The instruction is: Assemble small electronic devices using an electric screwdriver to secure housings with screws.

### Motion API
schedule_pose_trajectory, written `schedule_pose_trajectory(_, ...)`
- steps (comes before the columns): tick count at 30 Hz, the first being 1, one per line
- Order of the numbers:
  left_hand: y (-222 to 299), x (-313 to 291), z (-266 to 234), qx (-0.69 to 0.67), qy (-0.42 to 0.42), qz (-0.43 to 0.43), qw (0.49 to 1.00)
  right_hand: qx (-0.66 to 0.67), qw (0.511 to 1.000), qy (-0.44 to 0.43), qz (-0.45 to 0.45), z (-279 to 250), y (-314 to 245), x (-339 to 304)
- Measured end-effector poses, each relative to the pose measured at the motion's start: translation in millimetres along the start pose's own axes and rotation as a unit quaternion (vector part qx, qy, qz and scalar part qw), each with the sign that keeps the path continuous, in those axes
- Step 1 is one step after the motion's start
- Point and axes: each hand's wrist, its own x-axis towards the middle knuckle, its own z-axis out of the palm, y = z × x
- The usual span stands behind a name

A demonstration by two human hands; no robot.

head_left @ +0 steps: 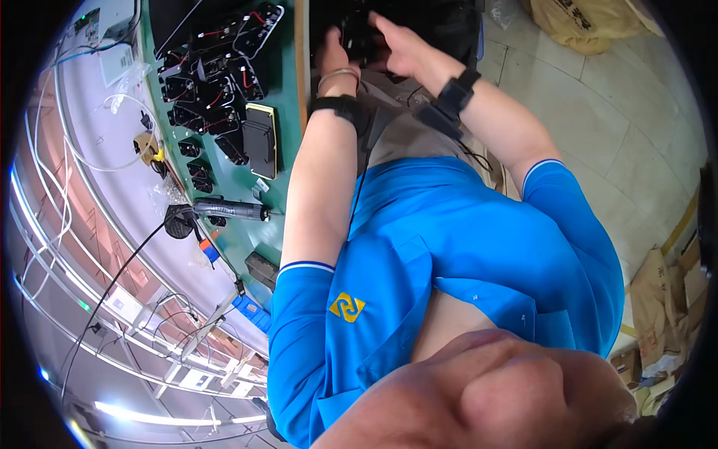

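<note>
My left hand (334,58), with a bracelet and a black band at its wrist, is at the top of the view beside the bench edge; its fingers are mostly lost in shadow. Across from it, my right hand (404,49) has its visible fingers stretched out and apart, also with a black band at the wrist. Between the two hands are dark pieces (357,34) with small bright spots, too dim to name. A large black mass (441,22), of a kind I cannot tell, lies behind them.
On the green bench (288,161) at left lie several black housings with red wires (217,86), a black rectangular part with a yellow edge (260,142) and an electric screwdriver (232,209). A tan sack (587,22) rests on the tiled floor (568,112) at right.
</note>
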Motion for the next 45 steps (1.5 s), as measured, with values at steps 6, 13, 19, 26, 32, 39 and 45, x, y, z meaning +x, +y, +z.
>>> schedule_pose_trajectory(6, 20.7, -20.0, 45.3, 0.211, 0.304, 0.125, 0.921, -0.035, 0.998, -0.022, -0.044, 11.1, -29.2, 63.6)
schedule_pose_trajectory(13, -11.0, -82.4, 77.3, 0.412, 0.117, 0.075, 0.901, -0.030, 0.994, 0.035, -0.100, -40.6, 9.8, 79.4)
schedule_pose_trajectory(19, 3.8, -112.7, 71.1, 0.397, -0.036, 0.127, 0.908, -0.096, 0.993, -0.004, -0.061, -53.4, 25.9, 52.9)
schedule_pose_trajectory(26, 54.9, -195.6, 51.0, 0.407, -0.140, 0.134, 0.893, -0.179, 0.983, 0.036, -0.025, -24.7, 23.2, 19.4)
schedule_pose_trajectory(32, 57.9, -290.0, -6.5, 0.298, -0.113, 0.222, 0.921, -0.215, 0.976, -0.033, 0.011, -19.7, 27.4, -1.9)
schedule_pose_trajectory(39, 14.4, -389.8, -75.2, 0.184, 0.074, 0.225, 0.954, -0.259, 0.962, -0.067, -0.049, 9.3, 31.5, -72.4)
schedule_pose_trajectory(45, -7.2, -437.8, -131.7, 0.122, 0.241, 0.211, 0.939, -0.269, 0.939, -0.153, -0.151, 70.1, 57.5, -119.6)
